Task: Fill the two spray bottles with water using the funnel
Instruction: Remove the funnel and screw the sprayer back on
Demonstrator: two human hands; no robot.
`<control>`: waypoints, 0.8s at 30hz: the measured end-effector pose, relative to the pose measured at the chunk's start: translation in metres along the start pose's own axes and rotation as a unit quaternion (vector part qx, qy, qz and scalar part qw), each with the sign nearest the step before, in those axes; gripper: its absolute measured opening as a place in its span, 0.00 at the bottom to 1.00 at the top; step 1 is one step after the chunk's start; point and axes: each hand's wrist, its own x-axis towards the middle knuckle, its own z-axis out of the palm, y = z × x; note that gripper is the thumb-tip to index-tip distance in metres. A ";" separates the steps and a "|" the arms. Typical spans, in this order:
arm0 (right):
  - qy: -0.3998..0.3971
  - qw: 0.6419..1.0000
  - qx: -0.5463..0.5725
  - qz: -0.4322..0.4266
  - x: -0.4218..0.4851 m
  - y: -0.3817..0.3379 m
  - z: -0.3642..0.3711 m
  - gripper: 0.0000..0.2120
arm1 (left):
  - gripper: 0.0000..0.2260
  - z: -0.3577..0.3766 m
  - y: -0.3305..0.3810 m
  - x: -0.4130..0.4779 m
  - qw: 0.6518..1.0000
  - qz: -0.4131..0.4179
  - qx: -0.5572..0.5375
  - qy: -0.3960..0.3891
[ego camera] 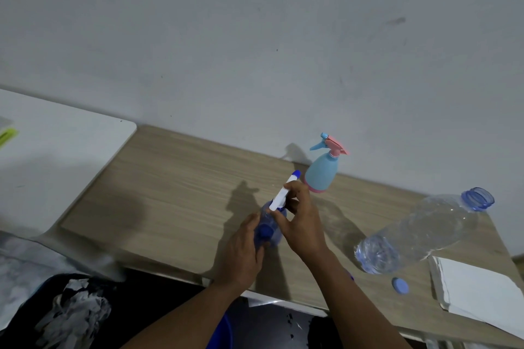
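Observation:
A clear blue spray bottle (269,231) stands on the wooden table (175,193), and my left hand (242,252) grips its body. My right hand (302,221) holds its white and blue spray head (283,193) at the bottle's neck. A light blue spray bottle with a pink trigger head (323,171) stands upright against the wall, just behind my hands. A large clear water bottle (419,231) stands uncapped to the right, and its blue cap (400,285) lies on the table in front of it. No funnel is visible.
A folded white cloth or paper (479,292) lies at the table's right front corner. A white table (56,156) adjoins on the left, with a green item (7,136) at its edge. A blue bucket rim (224,331) shows under the table between my arms.

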 end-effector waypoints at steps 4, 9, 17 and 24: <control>-0.008 0.999 0.025 -0.027 -0.003 0.000 -0.004 0.25 | 0.40 -0.001 0.000 0.001 1.000 0.000 -0.006 0.001; 0.009 1.000 0.015 -0.005 -0.003 -0.002 0.000 0.31 | 0.35 0.001 -0.005 0.000 1.000 -0.016 0.010 -0.018; 0.013 0.999 0.033 -0.003 -0.004 -0.003 -0.004 0.29 | 0.42 0.003 -0.008 0.002 1.000 -0.003 0.021 -0.007; -0.007 0.998 0.056 -0.012 -0.003 -0.002 -0.009 0.22 | 0.40 0.005 -0.013 0.002 1.000 0.010 0.017 -0.006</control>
